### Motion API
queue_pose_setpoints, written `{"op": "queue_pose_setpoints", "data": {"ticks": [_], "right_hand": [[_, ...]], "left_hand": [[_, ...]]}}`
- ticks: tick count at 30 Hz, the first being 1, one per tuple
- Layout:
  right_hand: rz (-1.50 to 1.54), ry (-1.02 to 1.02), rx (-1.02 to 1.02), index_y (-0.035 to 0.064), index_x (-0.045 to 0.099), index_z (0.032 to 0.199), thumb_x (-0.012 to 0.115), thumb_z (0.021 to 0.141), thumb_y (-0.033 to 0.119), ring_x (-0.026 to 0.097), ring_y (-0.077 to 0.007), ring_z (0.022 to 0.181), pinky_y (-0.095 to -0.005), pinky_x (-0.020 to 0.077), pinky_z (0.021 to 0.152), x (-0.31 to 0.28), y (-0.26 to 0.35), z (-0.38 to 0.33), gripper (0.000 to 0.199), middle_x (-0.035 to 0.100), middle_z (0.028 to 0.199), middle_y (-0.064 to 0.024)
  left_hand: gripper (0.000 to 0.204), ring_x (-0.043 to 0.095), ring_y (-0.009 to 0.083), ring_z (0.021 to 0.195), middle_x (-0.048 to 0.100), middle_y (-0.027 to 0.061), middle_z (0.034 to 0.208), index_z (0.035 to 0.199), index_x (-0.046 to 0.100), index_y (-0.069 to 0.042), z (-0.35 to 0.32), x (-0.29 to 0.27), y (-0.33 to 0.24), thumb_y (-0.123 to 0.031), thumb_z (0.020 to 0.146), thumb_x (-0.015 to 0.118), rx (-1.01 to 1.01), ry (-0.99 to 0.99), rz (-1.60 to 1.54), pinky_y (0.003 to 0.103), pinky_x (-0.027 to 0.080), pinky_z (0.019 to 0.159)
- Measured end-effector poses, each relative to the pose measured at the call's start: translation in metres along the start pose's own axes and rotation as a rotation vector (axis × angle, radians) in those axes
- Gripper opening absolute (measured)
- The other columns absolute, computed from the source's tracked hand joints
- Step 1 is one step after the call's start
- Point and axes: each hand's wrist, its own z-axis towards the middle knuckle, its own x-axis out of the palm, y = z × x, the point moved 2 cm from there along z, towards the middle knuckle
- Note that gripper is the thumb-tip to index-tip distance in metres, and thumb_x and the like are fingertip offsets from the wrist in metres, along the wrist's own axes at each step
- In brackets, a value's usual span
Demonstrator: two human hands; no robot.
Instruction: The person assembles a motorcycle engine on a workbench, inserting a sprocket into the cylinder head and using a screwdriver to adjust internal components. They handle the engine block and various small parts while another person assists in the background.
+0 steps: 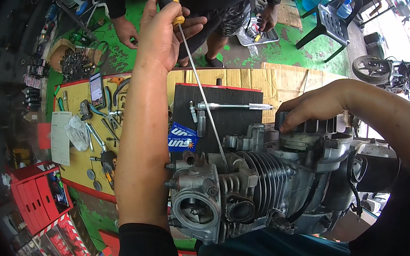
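My left hand (166, 31) is raised at the far side of the bench, thumb and fingers around the black-and-yellow handle of a long screwdriver (197, 73). Its thin shaft slants down to the engine (266, 176), and the tip goes in beside the cooling fins, where its end is hidden. The grey metal engine lies close to my body, its round opening at the left. At its upper right, my right hand (313, 105) is closed over a dark finned part (318, 126), fingers bent around its edge.
Beyond the engine lies a black ribbed mat (182, 103) with a ratchet (233, 106), a socket and a blue box (182, 138). Pliers, a phone (96, 90) and other tools cover the bench's left. Another person (201, 7) stands across the bench. A plastic chair (327, 20) is behind.
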Motion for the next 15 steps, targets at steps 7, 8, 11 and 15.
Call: {"op": "queue_pose_setpoints", "data": {"ticks": [7,8,11,15], "right_hand": [[-0.016,-0.010,-0.005,0.0070,0.068,0.142,0.059,0.101,0.058,0.059,-0.0234,0.128,-0.0397,0.0429,0.112,0.000,0.007,-0.001,0.066,0.067,0.139,-0.0108],[-0.010,0.001,-0.008,0.0077,0.069,0.141,0.058,0.101,0.057,0.060,-0.0226,0.126,-0.0393,0.0436,0.111,0.000,0.005,0.002,0.064,0.068,0.136,-0.0102],[0.003,0.014,-0.006,0.0096,0.071,0.138,0.056,0.103,0.055,0.062,-0.0200,0.117,-0.0382,0.0460,0.106,0.002,0.008,0.001,0.059,0.071,0.129,-0.0079],[0.010,0.032,0.025,0.0111,0.072,0.138,0.055,0.104,0.053,0.063,-0.0176,0.108,-0.0370,0.0480,0.099,0.001,0.005,0.004,0.056,0.072,0.124,-0.0054]], "left_hand": [[0.066,0.079,0.0365,0.085,0.063,0.0140,0.104,0.158,0.036,-0.012,0.005,-0.007,0.003,-0.008,0.096,0.062,0.018,0.025,-0.068,0.039,0.071,0.072],[0.066,0.079,0.0366,0.084,0.063,0.0140,0.104,0.157,0.037,-0.013,0.005,-0.006,0.003,-0.008,0.096,0.062,0.021,0.029,-0.075,0.039,0.071,0.072],[0.067,0.080,0.0370,0.084,0.063,0.0141,0.103,0.158,0.036,-0.013,0.004,-0.005,0.002,-0.007,0.097,0.061,0.029,0.040,-0.075,0.039,0.071,0.072],[0.068,0.078,0.0348,0.089,0.063,0.0121,0.102,0.160,0.036,-0.009,-0.003,-0.003,-0.003,-0.004,0.094,0.054,0.044,-0.012,0.001,0.037,0.069,0.076]]}}
